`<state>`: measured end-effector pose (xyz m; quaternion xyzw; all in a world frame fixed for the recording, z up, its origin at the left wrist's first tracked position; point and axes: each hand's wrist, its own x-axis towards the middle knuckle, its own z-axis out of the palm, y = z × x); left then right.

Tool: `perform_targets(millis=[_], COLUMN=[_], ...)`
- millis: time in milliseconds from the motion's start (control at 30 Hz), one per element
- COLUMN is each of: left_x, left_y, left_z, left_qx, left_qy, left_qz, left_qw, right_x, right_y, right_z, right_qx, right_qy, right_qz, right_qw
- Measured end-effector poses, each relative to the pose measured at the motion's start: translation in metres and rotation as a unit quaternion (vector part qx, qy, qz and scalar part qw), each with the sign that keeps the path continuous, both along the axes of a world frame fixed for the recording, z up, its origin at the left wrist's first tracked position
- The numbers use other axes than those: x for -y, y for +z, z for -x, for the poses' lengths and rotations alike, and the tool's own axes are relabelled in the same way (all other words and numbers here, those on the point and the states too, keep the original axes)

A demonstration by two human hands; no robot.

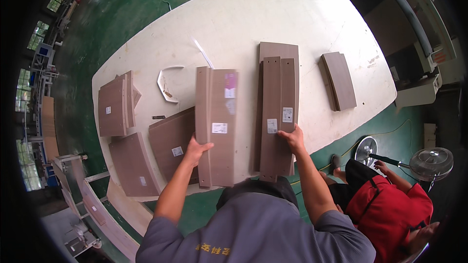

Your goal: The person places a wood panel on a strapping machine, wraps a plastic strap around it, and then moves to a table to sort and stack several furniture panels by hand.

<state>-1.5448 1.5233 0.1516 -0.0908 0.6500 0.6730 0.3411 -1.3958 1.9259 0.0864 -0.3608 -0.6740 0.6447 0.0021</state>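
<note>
My left hand (197, 151) is closed around the near left edge of a pair of brown wood-grain boards (223, 153), thumb on top. A narrow strip lies along their left side, and white and pink labels sit on the wider one. Blur softens the right edge of this pair. Beside it, my right hand (293, 140) grips the right edge of two narrow brown boards (272, 90), its thumb next to a white label. These rest lengthwise over a wider brown panel (279, 48). The fingers of both hands are mostly hidden beneath the boards.
Brown panels (113, 97) lie stacked at the table's left, with more panels (134, 163) nearer me. Another stack (340, 80) sits at right on the white table (312, 9). A white strap (161, 80) lies at left. A person in red (390, 209) and fans (431, 163) are at right.
</note>
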Motion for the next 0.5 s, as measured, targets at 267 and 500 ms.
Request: perform_targets(millis=[267, 500], left_x=[0.037, 0.048], left_y=[0.043, 0.028], left_z=[-0.014, -0.021], left_qx=[0.01, 0.053], left_qy=[0.075, 0.081], left_qz=[-0.015, -0.043], left_qw=[0.997, 0.994], right_x=[0.112, 0.084], right_y=[0.056, 0.015], right_z=[0.079, 0.061], right_qx=[0.202, 0.132], right_qy=[0.115, 0.054], right_qz=[-0.406, -0.452], right_qw=[0.884, 0.881])
